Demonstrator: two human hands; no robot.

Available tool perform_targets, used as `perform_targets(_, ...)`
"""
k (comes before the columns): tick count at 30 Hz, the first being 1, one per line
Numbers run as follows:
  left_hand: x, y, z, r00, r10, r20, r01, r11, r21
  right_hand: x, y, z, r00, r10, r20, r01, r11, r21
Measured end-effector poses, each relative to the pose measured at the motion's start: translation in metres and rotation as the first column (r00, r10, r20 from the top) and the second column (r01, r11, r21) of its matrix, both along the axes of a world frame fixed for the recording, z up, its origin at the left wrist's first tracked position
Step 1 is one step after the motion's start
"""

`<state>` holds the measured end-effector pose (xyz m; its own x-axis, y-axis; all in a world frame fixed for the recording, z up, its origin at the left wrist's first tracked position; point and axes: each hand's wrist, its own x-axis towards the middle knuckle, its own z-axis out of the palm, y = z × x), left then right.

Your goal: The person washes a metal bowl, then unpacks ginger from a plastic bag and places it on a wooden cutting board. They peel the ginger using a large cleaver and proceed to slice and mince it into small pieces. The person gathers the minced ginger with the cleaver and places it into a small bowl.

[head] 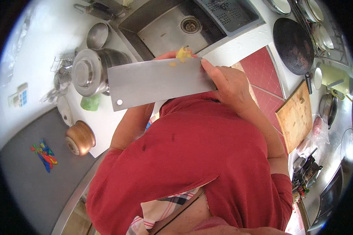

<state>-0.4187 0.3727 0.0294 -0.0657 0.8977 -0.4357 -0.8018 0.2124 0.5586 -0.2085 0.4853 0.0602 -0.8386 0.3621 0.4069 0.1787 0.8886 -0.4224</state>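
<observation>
My right hand [232,85] grips a wide steel cleaver [158,83] at its right end; the handle is hidden in the hand. The flat blade reaches left across my chest, with a round hole near its lower left corner. Behind the blade's upper edge is my left hand [169,55], mostly hidden, with fingers showing on both sides of a yellow piece of food [184,53]. That piece touches the blade's upper edge. A small yellow slice [172,64] clings to the blade's face.
Beyond my hands lies a steel sink [164,32] with a grey drain basket [238,20]. Left stand a lidded steel pot [86,73], a green object [90,102] and a copper-coloured pot [81,138]. Right are a black wok [292,47] and a wooden cutting board [295,117].
</observation>
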Motion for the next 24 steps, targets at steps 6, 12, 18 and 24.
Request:
perform_targets(6,-0.012,-0.008,-0.019,0.932,-0.105,-0.346,0.188,0.958,0.217,0.005,0.003,-0.002,0.997,-0.018,0.071,0.019,1.0,-0.014)
perform_targets(12,-0.027,-0.014,-0.006,0.84,-0.18,-0.513,0.281,0.952,0.125,0.011,0.006,-0.018,0.994,-0.027,0.107,0.039,0.993,-0.114)
perform_targets(18,-0.024,-0.015,0.026,0.885,-0.198,-0.421,0.24,0.969,0.05,0.029,0.023,-0.059,0.883,-0.167,0.44,0.385,0.793,-0.472)
perform_targets(24,-0.016,0.001,0.006,0.957,0.038,-0.287,-0.012,0.996,0.092,0.013,0.02,-0.03,0.898,-0.248,0.363,0.429,0.677,-0.598)
